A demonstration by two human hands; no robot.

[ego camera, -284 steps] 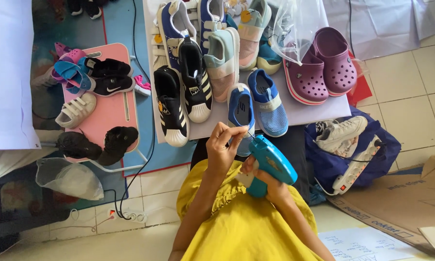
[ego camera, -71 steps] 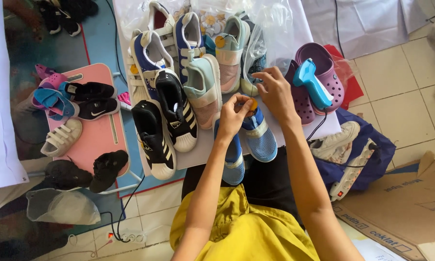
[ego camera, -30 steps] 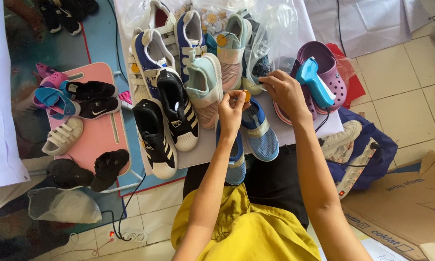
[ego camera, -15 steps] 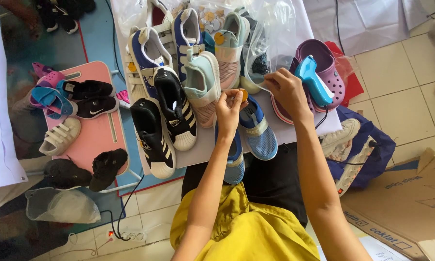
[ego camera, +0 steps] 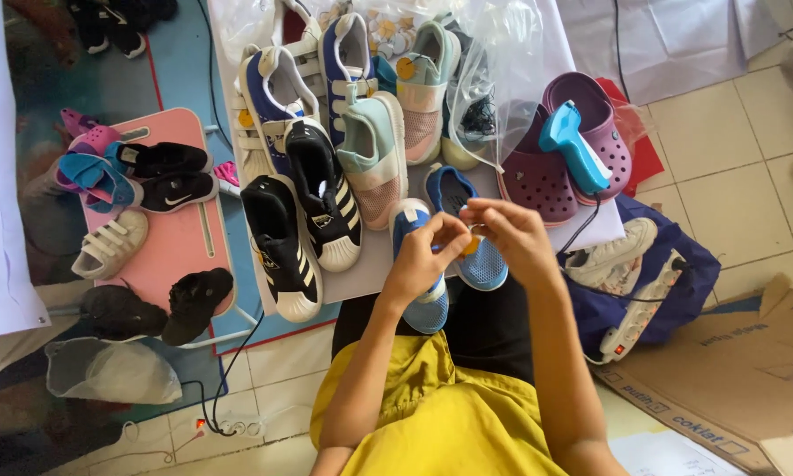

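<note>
Both hands meet over the blue shoes (ego camera: 454,251) on the bench (ego camera: 370,269). The left hand (ego camera: 423,256) and right hand (ego camera: 511,234) pinch a small orange tag (ego camera: 472,244) between fingertips. It is not on a shoe yet. Farther off, 1 teal tag gun (ego camera: 573,145) lies on the purple clogs (ego camera: 564,150).
</note>
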